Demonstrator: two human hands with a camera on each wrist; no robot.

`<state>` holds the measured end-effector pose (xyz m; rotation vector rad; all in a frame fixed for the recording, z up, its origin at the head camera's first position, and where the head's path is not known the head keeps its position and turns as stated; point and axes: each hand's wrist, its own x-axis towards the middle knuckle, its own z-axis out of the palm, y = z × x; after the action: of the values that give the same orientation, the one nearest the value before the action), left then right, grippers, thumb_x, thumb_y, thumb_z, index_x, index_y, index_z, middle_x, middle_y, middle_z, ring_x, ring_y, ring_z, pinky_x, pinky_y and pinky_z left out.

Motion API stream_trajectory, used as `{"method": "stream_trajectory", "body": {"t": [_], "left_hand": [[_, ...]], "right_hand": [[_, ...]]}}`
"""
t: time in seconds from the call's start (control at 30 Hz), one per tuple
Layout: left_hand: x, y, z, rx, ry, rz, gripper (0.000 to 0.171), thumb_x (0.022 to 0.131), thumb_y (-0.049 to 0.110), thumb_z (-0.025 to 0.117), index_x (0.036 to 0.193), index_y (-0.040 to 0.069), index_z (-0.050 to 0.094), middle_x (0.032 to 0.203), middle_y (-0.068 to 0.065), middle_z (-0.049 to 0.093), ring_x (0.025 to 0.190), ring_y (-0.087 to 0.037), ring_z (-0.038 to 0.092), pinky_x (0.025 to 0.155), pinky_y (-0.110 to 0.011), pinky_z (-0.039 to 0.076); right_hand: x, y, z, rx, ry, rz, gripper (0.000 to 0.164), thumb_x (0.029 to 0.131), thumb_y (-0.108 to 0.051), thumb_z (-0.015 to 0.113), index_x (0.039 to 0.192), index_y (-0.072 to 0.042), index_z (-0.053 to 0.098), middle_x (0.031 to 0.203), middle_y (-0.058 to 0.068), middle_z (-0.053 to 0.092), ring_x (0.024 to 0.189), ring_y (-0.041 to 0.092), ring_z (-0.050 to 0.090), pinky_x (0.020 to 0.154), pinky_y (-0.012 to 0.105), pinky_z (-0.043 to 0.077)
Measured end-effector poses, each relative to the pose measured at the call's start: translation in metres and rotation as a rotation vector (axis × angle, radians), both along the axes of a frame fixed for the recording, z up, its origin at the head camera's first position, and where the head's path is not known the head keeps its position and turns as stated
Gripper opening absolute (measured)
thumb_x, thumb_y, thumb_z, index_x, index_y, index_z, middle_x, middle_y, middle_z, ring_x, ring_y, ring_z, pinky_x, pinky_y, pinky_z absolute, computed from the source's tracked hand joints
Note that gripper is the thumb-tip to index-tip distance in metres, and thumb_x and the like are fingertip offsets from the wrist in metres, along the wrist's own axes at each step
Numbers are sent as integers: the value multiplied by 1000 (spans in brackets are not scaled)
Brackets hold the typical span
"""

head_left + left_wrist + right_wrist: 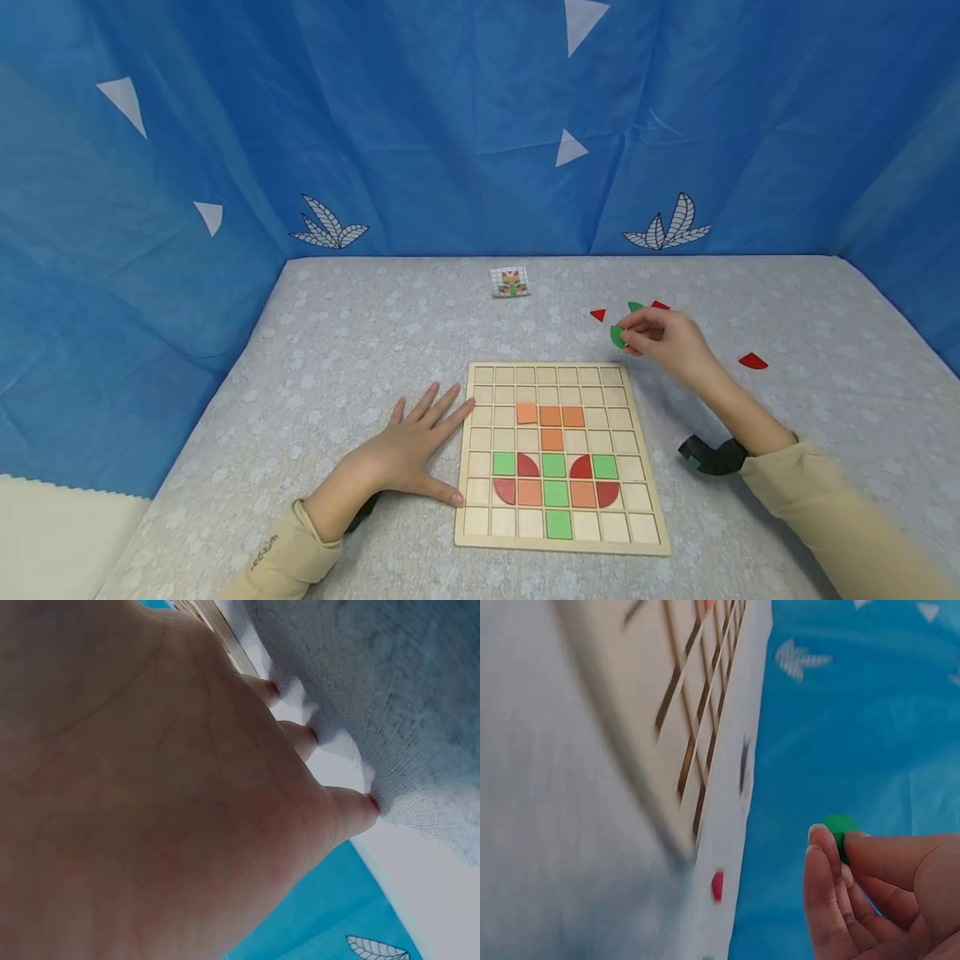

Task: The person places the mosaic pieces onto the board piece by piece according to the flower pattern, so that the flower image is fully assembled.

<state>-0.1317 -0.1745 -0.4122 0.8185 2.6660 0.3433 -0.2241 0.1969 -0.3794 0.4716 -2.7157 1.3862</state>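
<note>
My right hand (671,343) pinches a green quarter-circle tile (617,337) between thumb and fingers, raised beyond the far right corner of the wooden grid board (615,527). In the right wrist view the green tile (841,823) peeks out from the fingertips. My left hand (408,450) lies spread on the cloth, with thumb and index fingertips right at the board's left edge. Its palm fills much of the left wrist view. On the board sit orange squares (551,439), green squares (555,493) and red quarter-circles (504,492) in a plant-like pattern.
Near my right hand lie a red tile (597,315), another green tile (635,306) and a partly covered red tile (660,305). Farther right is a red quarter-circle (753,361). A small picture card (510,282) with a coloured grid pattern stands at the back, before a blue curtain (480,125).
</note>
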Motion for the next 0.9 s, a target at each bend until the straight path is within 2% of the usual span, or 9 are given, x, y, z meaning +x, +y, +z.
{"method": "stream_trajectory", "body": {"t": [0.27, 0.5, 0.63, 0.9], "left_hand": [[0, 0, 0, 3, 1, -3, 118, 62, 73, 66, 152, 20, 10, 156, -8, -1, 138, -32, -9, 101, -65, 1], [0, 0, 0, -1, 1, -1, 118, 63, 72, 66, 152, 20, 11, 156, -9, 0, 138, -32, -8, 101, -65, 1], [0, 0, 0, -4, 5, 1, 118, 62, 73, 66, 152, 20, 11, 156, -8, 0, 138, -32, -8, 100, -66, 1], [0, 0, 0, -8, 1, 0, 118, 63, 73, 65, 152, 20, 10, 156, -8, -1, 138, -33, -8, 100, -66, 1]], "right_hand": [[25, -46, -2, -50, -88, 185, 14, 89, 1, 62, 102, 2, 64, 80, 7, 63, 72, 28, 65, 65, 39, 53], [34, -75, -14, -87, -187, 344, 9, 88, 1, 63, 96, -2, 65, 79, 6, 60, 69, 24, 65, 64, 34, 54], [35, -85, -18, -96, -219, 374, 9, 88, 2, 62, 95, -2, 65, 79, 5, 59, 70, 22, 66, 64, 32, 54], [27, -98, -24, -40, -201, 406, 8, 90, -1, 61, 95, -5, 66, 78, 3, 60, 68, 17, 63, 63, 31, 52]]}}
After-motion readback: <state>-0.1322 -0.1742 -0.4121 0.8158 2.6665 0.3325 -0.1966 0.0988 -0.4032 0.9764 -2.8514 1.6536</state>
